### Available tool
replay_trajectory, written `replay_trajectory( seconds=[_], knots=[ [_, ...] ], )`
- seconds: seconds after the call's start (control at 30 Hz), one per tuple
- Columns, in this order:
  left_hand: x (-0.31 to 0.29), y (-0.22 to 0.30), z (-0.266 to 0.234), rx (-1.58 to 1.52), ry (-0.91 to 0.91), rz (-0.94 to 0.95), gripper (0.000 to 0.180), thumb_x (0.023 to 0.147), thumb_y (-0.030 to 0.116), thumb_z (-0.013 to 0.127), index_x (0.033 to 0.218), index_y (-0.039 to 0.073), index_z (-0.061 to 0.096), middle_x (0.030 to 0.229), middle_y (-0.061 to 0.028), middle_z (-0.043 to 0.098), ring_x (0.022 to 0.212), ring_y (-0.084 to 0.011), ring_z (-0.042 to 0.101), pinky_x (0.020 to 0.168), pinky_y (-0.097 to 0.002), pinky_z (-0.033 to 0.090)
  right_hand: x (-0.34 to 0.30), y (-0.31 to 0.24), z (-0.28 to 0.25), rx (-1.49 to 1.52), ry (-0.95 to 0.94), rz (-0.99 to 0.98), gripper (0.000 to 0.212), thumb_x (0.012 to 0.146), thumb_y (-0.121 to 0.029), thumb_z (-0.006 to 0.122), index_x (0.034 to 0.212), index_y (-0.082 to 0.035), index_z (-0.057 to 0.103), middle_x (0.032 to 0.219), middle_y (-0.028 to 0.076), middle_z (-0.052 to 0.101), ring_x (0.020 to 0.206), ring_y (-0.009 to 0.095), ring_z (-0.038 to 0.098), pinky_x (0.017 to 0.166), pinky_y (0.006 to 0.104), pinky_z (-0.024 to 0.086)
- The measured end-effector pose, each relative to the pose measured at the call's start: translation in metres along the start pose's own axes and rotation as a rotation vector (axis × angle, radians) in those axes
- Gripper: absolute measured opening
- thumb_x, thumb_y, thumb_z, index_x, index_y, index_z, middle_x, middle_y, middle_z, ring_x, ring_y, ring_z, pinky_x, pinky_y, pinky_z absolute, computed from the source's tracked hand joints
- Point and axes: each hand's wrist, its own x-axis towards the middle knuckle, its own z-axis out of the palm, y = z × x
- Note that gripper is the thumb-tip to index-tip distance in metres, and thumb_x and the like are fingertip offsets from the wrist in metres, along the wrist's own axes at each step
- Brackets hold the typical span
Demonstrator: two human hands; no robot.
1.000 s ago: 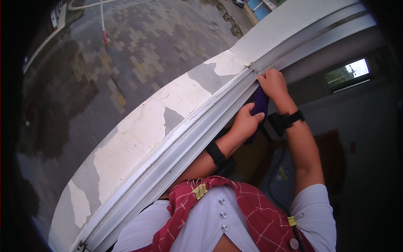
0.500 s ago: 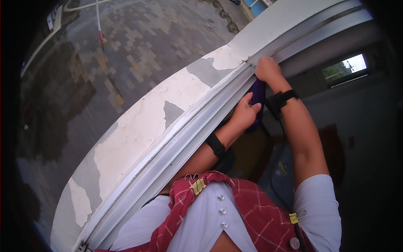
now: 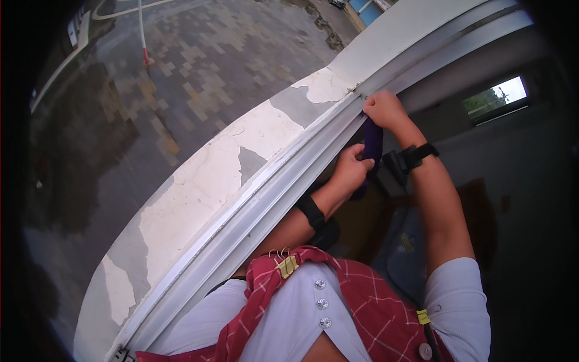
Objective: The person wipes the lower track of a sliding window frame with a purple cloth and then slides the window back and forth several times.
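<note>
A dark purple cloth [image 3: 373, 140] stretches between my two hands beside the white window track [image 3: 253, 214]. My right hand [image 3: 385, 110] is closed on the cloth's upper end, with its fingertips against the far corner of the frame. Lower down, my left hand [image 3: 352, 171] pinches the same cloth just inside the track. Part of the cloth hangs below the left hand in shadow. Both wrists wear black bands, each with a dark box-shaped piece on it.
Beyond the track lies a sill [image 3: 199, 163] with peeling white paint, and wet paving [image 3: 199, 78] with a red-and-white pole [image 3: 143, 42] far below. On the inner side is a dim room with a bluish item [image 3: 398, 241] and a small bright window [image 3: 497, 99].
My right hand has come slightly down and toward me along the frame's corner. The left hand has lowered a little too, and the cloth moved with them.
</note>
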Motion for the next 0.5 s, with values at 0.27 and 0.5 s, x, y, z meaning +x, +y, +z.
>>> replay_trajectory(
  seconds=[0.27, 0.5],
  knots=[
    [0.006, 0.000, -0.002, -0.187, 0.055, 0.017, 0.036, 0.084, 0.004, 0.059, 0.118, -0.001, 0.051, 0.096, -0.0051, 0.061, 0.084, -0.0122, 0.056, 0.077, -0.0259, 0.044, 0.005, -0.005, 0.007, -0.413, 0.287, 0.060, 0.020, 0.078, -0.014, 0.056, 0.089, -0.001, 0.067, 0.096, 0.023, 0.065, 0.092, 0.039, 0.063, 0.081, 0.0454, 0.051],
    [0.008, -0.003, 0.003, -0.173, 0.048, 0.002, 0.027, 0.084, 0.001, 0.058, 0.111, -0.001, 0.055, 0.092, -0.0032, 0.063, 0.079, -0.0102, 0.058, 0.074, -0.0248, 0.047, -0.013, -0.021, 0.005, -0.435, 0.270, 0.173, 0.019, 0.077, -0.012, 0.056, 0.089, -0.002, 0.068, 0.095, 0.021, 0.066, 0.091, 0.037, 0.064, 0.078, 0.0440, 0.052]
  ],
)
